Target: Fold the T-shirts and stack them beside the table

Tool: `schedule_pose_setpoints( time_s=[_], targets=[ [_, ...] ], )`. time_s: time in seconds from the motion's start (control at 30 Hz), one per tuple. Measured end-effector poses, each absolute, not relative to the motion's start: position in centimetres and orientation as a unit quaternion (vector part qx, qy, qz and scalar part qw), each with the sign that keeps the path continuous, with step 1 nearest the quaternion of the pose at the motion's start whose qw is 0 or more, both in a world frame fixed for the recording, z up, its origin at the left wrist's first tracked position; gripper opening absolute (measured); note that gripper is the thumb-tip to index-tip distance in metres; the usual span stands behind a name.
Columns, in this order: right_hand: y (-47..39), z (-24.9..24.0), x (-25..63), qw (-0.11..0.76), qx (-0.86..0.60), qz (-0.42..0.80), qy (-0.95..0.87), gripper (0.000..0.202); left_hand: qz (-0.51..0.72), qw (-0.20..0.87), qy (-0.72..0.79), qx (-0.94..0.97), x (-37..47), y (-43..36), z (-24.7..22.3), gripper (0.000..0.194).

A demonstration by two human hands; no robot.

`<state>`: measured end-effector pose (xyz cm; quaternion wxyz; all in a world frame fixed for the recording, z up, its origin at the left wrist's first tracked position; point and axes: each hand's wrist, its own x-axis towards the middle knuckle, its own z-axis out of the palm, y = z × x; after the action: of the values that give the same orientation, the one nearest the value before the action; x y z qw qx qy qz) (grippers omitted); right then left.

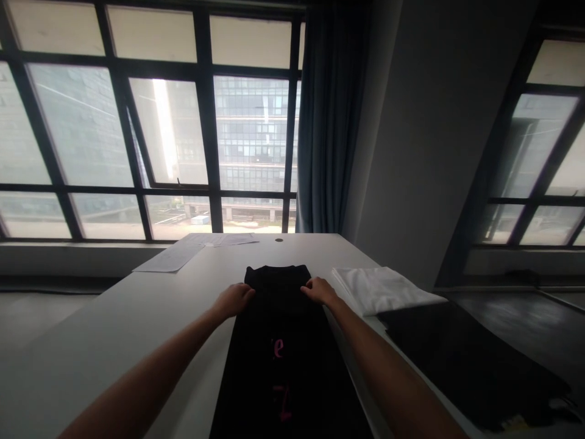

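A black T-shirt [283, 329] with pink lettering lies lengthwise on the white table, folded to a long narrow shape. Its far end, where the neckline seems to be, points toward the window. On the left edge near that end, my left hand [235, 299] pinches the cloth between thumb and fingers. My right hand [319, 291] grips the opposite edge at about the same height. Both arms stretch forward along the sides of the shirt. The near end of the shirt runs out of the bottom of the view.
The white table [183, 317] reaches toward the windows. Paper sheets [176, 256] lie at its far left, and a small dark round object [279, 240] sits near the far edge. To the right are a folded white cloth [384, 288] and a black garment [470, 360]. A blue curtain [326, 134] hangs behind.
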<state>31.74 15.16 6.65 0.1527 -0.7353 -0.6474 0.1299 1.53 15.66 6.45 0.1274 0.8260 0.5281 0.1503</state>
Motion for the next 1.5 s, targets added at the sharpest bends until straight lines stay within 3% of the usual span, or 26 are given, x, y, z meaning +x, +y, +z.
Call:
schedule_pose_setpoints(
  time_s=[0.2,0.37,0.6,0.87,1.0,1.23,1.5],
  targets=[
    [19.5,2.5,32.2,0.221,-0.731,0.093,-0.639,0.048,0.138,0.043,0.523,0.84,5.1,24.7,5.7,0.035],
    [20.1,-0.1,33.0,0.29,-0.726,0.08,-0.619,0.041,0.089,0.029,0.546,0.832,5.7,30.0,4.4,0.044],
    [20.4,0.2,33.0,0.279,-0.723,0.101,-0.624,0.024,0.034,0.055,0.565,0.823,5.7,33.8,3.5,0.05],
    [20.9,-0.1,33.2,0.449,-0.659,0.012,-0.604,0.027,0.081,0.038,0.578,0.811,5.9,36.0,5.7,0.041],
    [21.0,-0.4,33.3,0.432,-0.677,0.029,-0.595,0.028,0.086,0.039,0.587,0.804,5.8,36.5,5.8,0.043],
    [21.0,-0.4,33.3,0.408,-0.693,0.034,-0.593,0.03,0.107,0.056,0.59,0.799,5.0,37.5,5.7,0.029],
    [20.8,-0.4,33.0,0.367,-0.711,0.041,-0.598,0.034,0.14,0.012,0.626,0.767,7.1,34.5,2.9,0.037]
  ],
)
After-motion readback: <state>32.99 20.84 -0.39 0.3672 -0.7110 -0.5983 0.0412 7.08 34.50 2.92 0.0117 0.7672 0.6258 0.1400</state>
